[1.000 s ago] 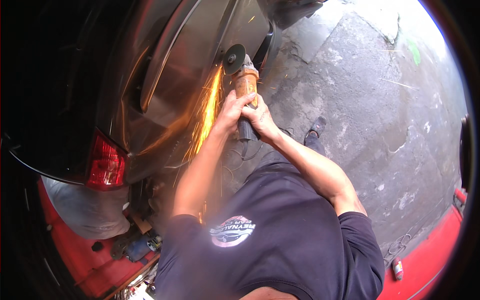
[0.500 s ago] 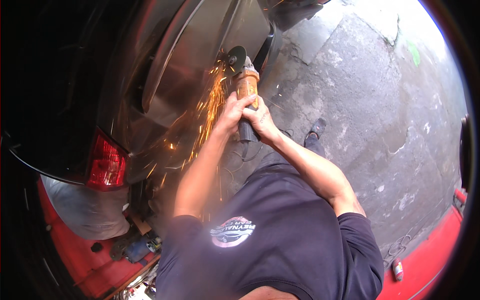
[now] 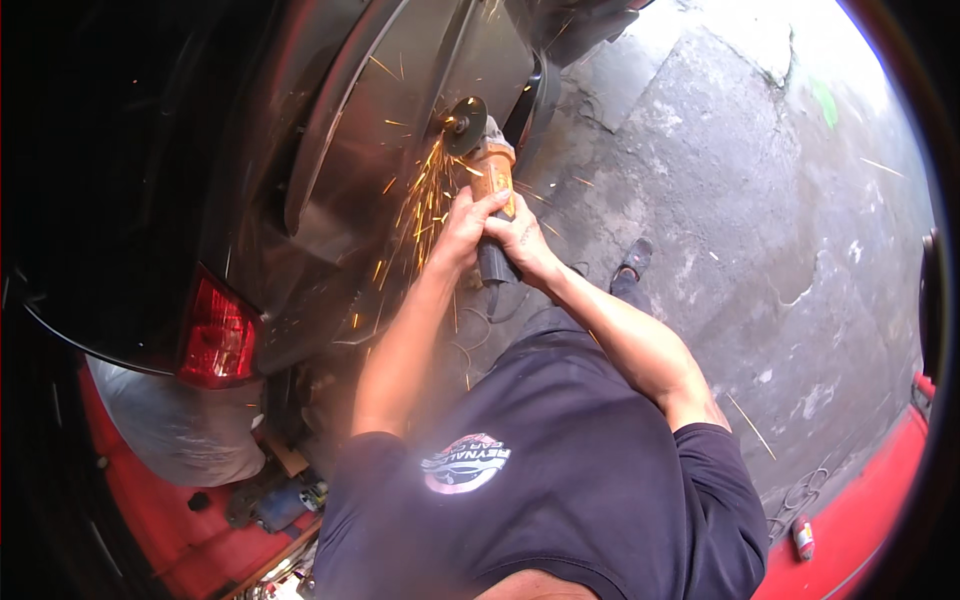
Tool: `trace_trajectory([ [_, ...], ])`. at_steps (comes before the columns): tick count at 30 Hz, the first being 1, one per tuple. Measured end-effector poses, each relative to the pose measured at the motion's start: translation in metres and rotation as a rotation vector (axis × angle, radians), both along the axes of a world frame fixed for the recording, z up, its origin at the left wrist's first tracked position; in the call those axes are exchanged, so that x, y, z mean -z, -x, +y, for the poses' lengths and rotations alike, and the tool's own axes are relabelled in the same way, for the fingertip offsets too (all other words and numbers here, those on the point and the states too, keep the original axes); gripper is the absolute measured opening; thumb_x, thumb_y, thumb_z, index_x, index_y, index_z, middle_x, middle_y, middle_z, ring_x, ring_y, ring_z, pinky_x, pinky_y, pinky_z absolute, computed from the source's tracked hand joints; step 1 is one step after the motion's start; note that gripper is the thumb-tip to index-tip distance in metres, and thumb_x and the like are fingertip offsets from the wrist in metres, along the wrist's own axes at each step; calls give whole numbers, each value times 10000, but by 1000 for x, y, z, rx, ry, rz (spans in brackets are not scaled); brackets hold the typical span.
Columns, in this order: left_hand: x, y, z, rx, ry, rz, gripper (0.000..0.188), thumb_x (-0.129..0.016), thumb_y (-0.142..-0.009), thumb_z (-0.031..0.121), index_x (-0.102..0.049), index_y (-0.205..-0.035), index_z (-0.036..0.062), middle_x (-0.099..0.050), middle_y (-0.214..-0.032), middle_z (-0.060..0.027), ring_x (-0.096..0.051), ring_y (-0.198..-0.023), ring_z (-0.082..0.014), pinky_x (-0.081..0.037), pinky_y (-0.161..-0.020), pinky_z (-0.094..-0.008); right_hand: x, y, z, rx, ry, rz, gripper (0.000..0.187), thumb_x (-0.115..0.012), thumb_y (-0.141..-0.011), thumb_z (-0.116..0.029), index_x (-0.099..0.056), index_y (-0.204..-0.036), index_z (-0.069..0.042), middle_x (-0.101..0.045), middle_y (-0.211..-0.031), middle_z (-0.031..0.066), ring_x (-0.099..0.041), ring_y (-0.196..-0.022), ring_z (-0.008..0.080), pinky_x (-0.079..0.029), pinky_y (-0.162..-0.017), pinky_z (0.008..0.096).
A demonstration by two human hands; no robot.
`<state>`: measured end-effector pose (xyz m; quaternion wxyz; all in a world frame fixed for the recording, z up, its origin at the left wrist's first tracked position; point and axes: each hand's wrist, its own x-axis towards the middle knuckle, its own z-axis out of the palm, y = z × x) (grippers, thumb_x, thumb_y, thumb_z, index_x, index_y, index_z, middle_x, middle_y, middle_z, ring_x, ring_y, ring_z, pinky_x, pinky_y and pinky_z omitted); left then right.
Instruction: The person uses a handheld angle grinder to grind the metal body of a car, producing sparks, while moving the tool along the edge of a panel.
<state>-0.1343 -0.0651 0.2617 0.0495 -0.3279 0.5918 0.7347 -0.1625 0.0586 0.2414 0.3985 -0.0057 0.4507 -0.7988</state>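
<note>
Both of my hands are closed round an orange angle grinder (image 3: 494, 170) with a black rear grip. My left hand (image 3: 461, 226) wraps its left side, and my right hand (image 3: 522, 238) wraps the right side just behind. The dark cutting disc (image 3: 466, 128) meets a dark car's bare-looking body panel (image 3: 385, 130), partly hiding the contact spot. Orange sparks (image 3: 425, 205) spray from there, mostly down toward my left forearm. The grinder's cord hangs below the grip, past my hands.
A red tail light (image 3: 218, 330) sits on the car's corner at left. Below it lie a pale wrapped bundle (image 3: 180, 420) and a blue tool (image 3: 285, 503) on a red surface. Grey concrete floor (image 3: 740, 180) spreads to the right, with a small red bottle (image 3: 803, 538) lower right.
The sparks now fan out wider and some fly to the right across the floor. The disc has tilted slightly, while both hands keep their hold on the angle grinder.
</note>
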Motion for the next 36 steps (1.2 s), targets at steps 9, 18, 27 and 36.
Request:
trace_trajectory([
  [9, 3, -3, -2, -10, -1, -24, 487, -742, -904, 223, -512, -1252, -27, -640, -1068, -117, -654, -937, -179, -545, -835, -328, 3, -1, -1, -16, -22, 19, 713, -745, -786, -247, -442, -1370, 28, -600, -1209, 144, -602, -1090, 202, -504, -936, 341],
  [18, 9, 9, -2, -14, -5, 3, 496, -750, -898, 226, -510, -1253, -24, -644, -1081, -120, -658, -934, -184, -545, -837, -329, 2, 12, 1, -1, -41, 42, 738, -767, -777, -269, -448, -1370, 32, -607, -1208, 152, -607, -1089, 210, -506, -946, 348],
  [27, 4, 14, 8, -25, -35, 48, 422, -741, -902, 183, -537, -1223, 2, -657, -1051, -94, -663, -905, -171, -547, -818, -324, 7, 16, 4, -12, -41, 10, 724, -761, -781, -245, -460, -1388, 9, -616, -1209, 148, -623, -1065, 215, -523, -910, 359],
  [36, 11, 3, -2, -20, 29, -19, 457, -733, -912, 218, -522, -1238, -24, -648, -1063, -117, -661, -931, -183, -544, -842, -328, -7, 12, 6, -30, -51, 13, 703, -750, -784, -192, -446, -1378, 29, -608, -1208, 140, -621, -1084, 206, -522, -922, 348],
])
